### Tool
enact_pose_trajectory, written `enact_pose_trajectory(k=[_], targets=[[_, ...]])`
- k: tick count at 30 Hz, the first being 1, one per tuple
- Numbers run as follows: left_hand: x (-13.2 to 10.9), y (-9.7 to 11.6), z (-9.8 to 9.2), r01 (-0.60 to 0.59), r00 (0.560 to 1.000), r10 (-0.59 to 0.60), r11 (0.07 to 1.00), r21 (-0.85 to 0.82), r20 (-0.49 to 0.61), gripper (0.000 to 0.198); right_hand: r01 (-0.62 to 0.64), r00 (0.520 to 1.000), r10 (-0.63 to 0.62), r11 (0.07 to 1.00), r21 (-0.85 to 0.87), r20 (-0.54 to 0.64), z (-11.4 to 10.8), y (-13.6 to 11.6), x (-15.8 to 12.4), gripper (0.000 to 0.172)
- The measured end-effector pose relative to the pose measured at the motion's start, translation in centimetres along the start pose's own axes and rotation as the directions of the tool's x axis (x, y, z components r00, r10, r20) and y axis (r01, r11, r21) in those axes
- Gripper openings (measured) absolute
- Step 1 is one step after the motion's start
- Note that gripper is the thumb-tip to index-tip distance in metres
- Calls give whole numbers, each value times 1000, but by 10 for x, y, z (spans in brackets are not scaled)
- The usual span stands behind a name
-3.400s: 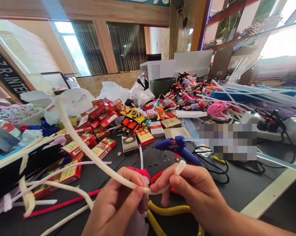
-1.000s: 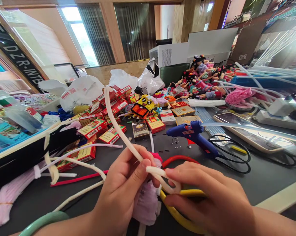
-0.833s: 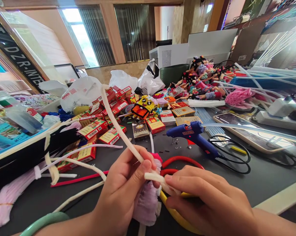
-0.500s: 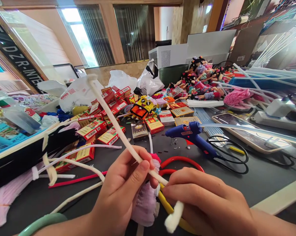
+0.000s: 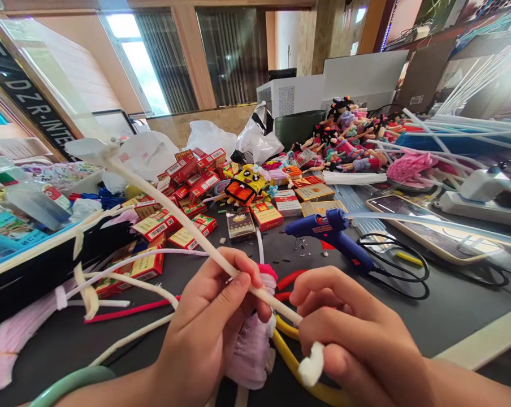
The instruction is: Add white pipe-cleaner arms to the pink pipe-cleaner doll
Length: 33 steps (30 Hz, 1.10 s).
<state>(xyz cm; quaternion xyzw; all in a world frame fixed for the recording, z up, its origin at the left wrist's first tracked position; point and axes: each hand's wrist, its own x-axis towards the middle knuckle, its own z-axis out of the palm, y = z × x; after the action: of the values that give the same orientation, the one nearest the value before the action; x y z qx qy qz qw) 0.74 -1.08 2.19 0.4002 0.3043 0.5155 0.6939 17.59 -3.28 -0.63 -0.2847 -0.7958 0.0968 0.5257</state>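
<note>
A long cream pipe cleaner (image 5: 174,212) runs slantwise through both hands, its far end rising to the upper left. My left hand (image 5: 213,316) pinches it between thumb and fingers near its middle. Closed round its lower part is my right hand (image 5: 361,333), index finger raised. The short curled end (image 5: 312,364) of the pipe cleaner pokes out below the right fingers. Under the hands lies a lilac fuzzy piece (image 5: 251,350) with a pink top, partly hidden by my left hand. Red and yellow fuzzy stems (image 5: 293,370) curve beside it, partly covered.
A blue glue gun (image 5: 332,226) with a black cord lies beyond my right hand. Behind are red cigarette boxes (image 5: 162,221), a yellow fuzzy figure (image 5: 249,183) and piled dolls (image 5: 349,135). A phone (image 5: 429,229) rests at right; pipe cleaner bundles lie at left.
The pipe cleaner's far end has swung left and down. My right hand has moved slightly right along it and lifted its index finger. My left hand keeps its pinch.
</note>
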Motion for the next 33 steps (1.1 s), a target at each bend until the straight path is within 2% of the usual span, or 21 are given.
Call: enact_pose_trajectory(k=[3, 9, 14, 22, 28, 33], targets=[[0, 0, 1, 8, 1000, -9, 1000, -8, -6, 15, -52, 994, 53, 999, -17, 99, -5, -1, 0, 53], [1, 0, -2, 1, 1000, 0, 999, -45, 14, 17, -33, 997, 36, 998, -58, 64, -5, -2, 3, 52], [1, 2, -3, 12, 1000, -13, 998, -64, -5, 17, -15, 998, 19, 998, -61, 67, -8, -1, 5, 38], [2, 2, -1, 33, 999, -32, 997, -71, 20, 17, -93, 987, 99, 994, -55, 125, -13, 2, -4, 16], [0, -1, -12, 39, 996, -31, 995, -89, 89, 4, -87, 986, 89, 996, -19, 138, -13, 10, 10, 13], [-1, -3, -15, 43, 993, -32, 994, -98, 111, 7, -119, 961, 117, 993, -7, 252, -22, 14, 26, 20]])
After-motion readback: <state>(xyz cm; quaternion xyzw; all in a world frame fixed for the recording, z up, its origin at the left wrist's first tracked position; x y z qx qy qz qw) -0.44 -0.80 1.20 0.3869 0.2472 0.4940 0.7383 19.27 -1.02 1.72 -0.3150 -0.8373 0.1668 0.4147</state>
